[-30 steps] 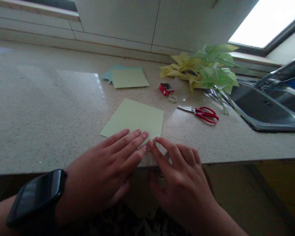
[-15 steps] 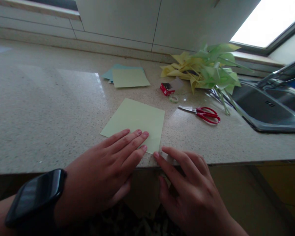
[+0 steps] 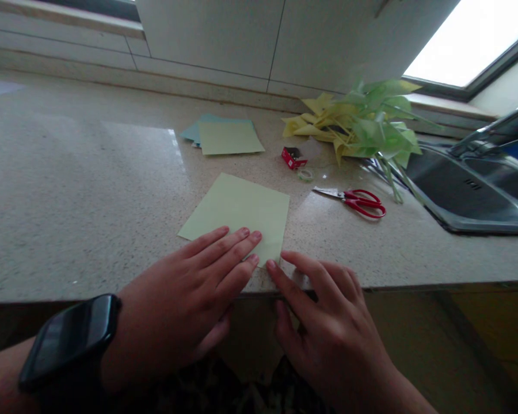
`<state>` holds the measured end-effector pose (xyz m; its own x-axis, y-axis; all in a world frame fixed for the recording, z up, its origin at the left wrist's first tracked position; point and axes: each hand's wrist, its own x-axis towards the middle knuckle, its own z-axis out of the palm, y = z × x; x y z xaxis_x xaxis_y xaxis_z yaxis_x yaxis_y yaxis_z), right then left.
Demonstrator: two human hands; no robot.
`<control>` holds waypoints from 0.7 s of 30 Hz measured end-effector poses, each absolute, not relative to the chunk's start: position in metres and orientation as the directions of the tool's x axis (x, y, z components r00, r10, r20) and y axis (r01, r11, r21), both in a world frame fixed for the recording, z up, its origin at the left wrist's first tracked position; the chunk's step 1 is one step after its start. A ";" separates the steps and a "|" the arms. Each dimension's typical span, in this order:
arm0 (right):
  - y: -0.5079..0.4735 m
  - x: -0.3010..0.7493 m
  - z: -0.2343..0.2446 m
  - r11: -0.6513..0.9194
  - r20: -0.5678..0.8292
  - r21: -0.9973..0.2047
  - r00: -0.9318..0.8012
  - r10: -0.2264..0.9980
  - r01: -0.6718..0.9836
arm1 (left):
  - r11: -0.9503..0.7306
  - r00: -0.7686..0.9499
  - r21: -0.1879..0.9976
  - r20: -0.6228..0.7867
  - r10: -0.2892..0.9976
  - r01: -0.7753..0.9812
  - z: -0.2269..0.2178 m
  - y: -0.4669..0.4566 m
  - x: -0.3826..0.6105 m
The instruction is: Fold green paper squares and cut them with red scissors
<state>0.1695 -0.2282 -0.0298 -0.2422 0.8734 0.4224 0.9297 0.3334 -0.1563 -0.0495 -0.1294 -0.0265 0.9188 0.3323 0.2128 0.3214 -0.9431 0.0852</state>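
Observation:
A pale green sheet of paper (image 3: 246, 204) lies at an angle on the speckled counter (image 3: 112, 207), close to its front edge. My left hand (image 3: 198, 287), a dark watch on its wrist, rests flat on the sheet's lower part with fingers stretched out. At the sheet's nearest corner, my right hand (image 3: 328, 310) touches the paper with its index fingertip. Its other fingers are apart and slightly bent, with nothing held in them. The left hand hides the sheet's lower left edge.
Behind the sheet lies a stack of yellow and blue paper (image 3: 231, 137). To the right are a small red box (image 3: 292, 158), a roll of tape (image 3: 305, 174) and red-handled scissors (image 3: 356, 201). Yellow and green paper pinwheels (image 3: 362, 123) lie by the sink (image 3: 479, 190).
My right hand has moved slightly up and left, bringing its index fingertip onto the paper's near corner. The left hand stays flat on the sheet.

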 end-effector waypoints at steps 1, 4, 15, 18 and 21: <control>-0.228 0.169 -0.030 0.331 0.422 -0.150 -0.243 0.874 0.932 | -0.943 0.919 0.085 0.211 0.332 0.321 -0.027 -0.129 -0.049; -0.226 0.169 -0.030 0.328 0.420 -0.137 -0.245 0.874 0.935 | -0.942 0.919 0.083 0.206 0.335 0.325 -0.027 -0.129 -0.049; -0.219 0.166 -0.030 0.298 0.378 -0.120 -0.234 0.896 0.947 | -0.942 0.919 0.065 0.210 0.334 0.328 -0.025 -0.130 -0.049; -0.218 0.165 -0.030 0.289 0.373 -0.106 -0.232 0.898 0.951 | -0.942 0.915 0.077 0.226 0.335 0.327 -0.026 -0.130 -0.049; -0.217 0.164 -0.029 0.290 0.367 -0.101 -0.236 0.900 0.952 | -0.940 0.907 0.091 0.245 0.342 0.330 -0.027 -0.130 -0.048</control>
